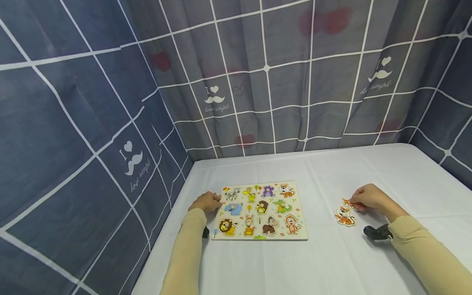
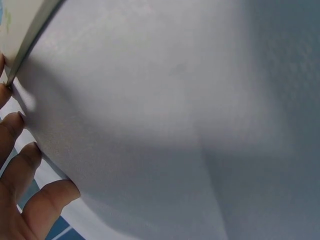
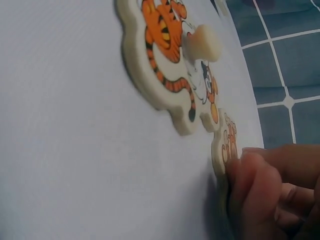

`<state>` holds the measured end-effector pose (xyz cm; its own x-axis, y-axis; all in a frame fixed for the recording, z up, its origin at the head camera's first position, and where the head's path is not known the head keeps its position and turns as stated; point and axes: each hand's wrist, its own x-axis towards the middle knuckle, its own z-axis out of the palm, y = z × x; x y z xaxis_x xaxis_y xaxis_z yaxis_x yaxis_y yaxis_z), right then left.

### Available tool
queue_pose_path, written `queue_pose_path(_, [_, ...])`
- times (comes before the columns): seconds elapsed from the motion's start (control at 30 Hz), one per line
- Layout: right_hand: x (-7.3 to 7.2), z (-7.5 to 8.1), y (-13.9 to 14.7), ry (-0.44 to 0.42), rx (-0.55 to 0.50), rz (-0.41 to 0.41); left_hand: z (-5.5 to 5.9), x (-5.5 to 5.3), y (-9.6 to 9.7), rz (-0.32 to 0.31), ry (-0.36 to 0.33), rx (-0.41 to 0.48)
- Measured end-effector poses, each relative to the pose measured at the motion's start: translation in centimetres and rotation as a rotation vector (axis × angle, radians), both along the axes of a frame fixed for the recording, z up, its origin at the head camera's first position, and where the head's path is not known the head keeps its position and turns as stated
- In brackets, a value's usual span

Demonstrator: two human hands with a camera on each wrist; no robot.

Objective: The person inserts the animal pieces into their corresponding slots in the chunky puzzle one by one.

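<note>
A wooden animal puzzle board point(image 1: 259, 211) lies flat on the table with several animal pictures on it. My left hand point(image 1: 207, 202) rests at the board's left edge. In the left wrist view its fingers point(image 2: 20, 167) are spread, with some at the board's edge point(image 2: 22, 45). My right hand point(image 1: 366, 197) pinches a small orange-brown animal puzzle piece point(image 1: 347, 203) on the table, right of the board; the fingers cover much of it. Beside that piece lies a tiger puzzle piece point(image 1: 345, 217), whose round knob point(image 3: 205, 42) stands up in the right wrist view.
White cloth point(image 1: 258, 266) covers the table. A dark checked curtain point(image 1: 287, 82) stands along the back and sides. A black strap-like part point(image 1: 377, 232) sticks out at the right wrist.
</note>
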<state>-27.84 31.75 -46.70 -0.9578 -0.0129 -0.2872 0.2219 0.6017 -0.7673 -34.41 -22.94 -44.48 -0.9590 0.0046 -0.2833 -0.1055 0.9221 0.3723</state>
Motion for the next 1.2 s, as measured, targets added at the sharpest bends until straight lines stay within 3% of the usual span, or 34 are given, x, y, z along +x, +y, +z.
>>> queue_pose_path(0.43, [0.3,-0.3,0.3,0.006,-0.028,-0.037,-0.5,-0.3,0.1,0.005,-0.001,0.016])
queue_pose_path(0.73, [0.3,-0.2,-0.1,0.035,-0.017,-0.036,-0.1,-0.1,0.1,0.026,-0.002,0.011])
queue_pose_path(1.2, [-0.1,-0.5,-0.7,0.099,-0.010,0.033,-0.5,-0.3,-0.1,0.010,0.005,0.026])
